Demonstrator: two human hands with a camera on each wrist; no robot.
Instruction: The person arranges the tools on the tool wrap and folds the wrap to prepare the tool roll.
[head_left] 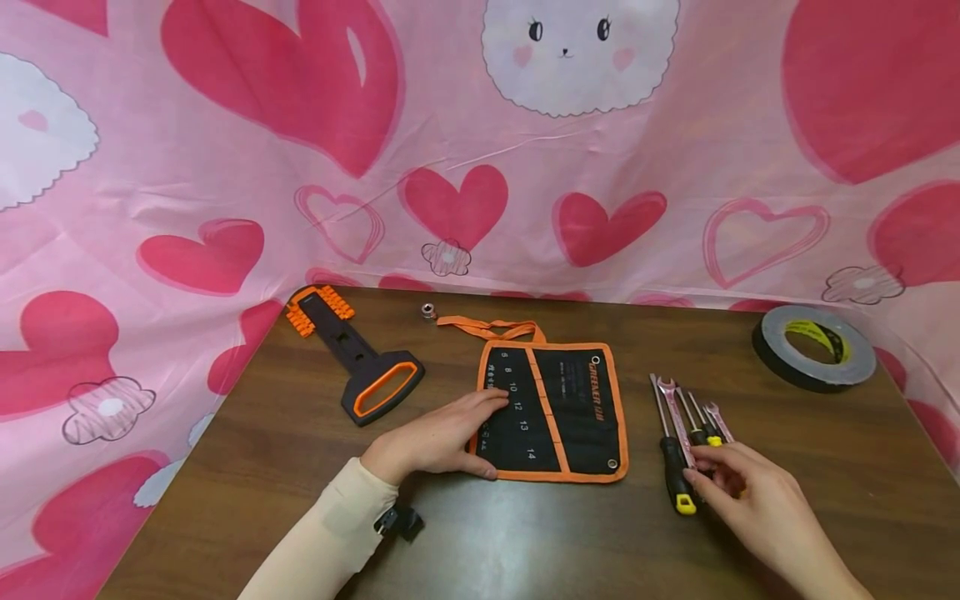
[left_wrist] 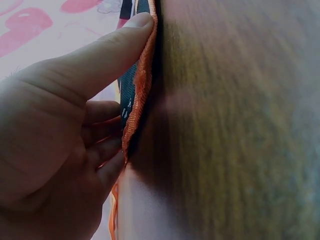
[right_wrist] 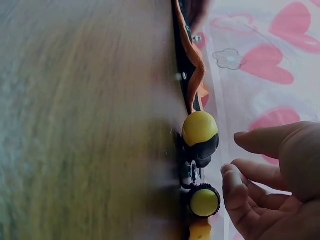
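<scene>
A black tool pouch (head_left: 585, 433) with orange trim and printed size numbers lies flat on the table. My left hand (head_left: 435, 437) rests on its left edge, fingers extended over the numbers; in the left wrist view the thumb (left_wrist: 107, 57) lies along the orange trim. To the right, my right hand (head_left: 757, 487) hovers at a row of tools, thumb and fingers loosely bent with nothing between them. That row has a large black-and-yellow screwdriver (head_left: 673, 475), a wrench (head_left: 677, 417), smaller screwdrivers (head_left: 697, 435) and a small wrench (head_left: 718, 421). Yellow screwdriver ends (right_wrist: 200, 129) show beside the right fingers.
An orange-and-black handled tool (head_left: 360, 362) lies at the left. Near the back edge sits a small metal socket (head_left: 428, 311), close to the pouch's orange strap (head_left: 487, 325). A roll of tape (head_left: 813, 346) lies at the back right. Heart-patterned cloth (head_left: 465, 208) hangs behind the table.
</scene>
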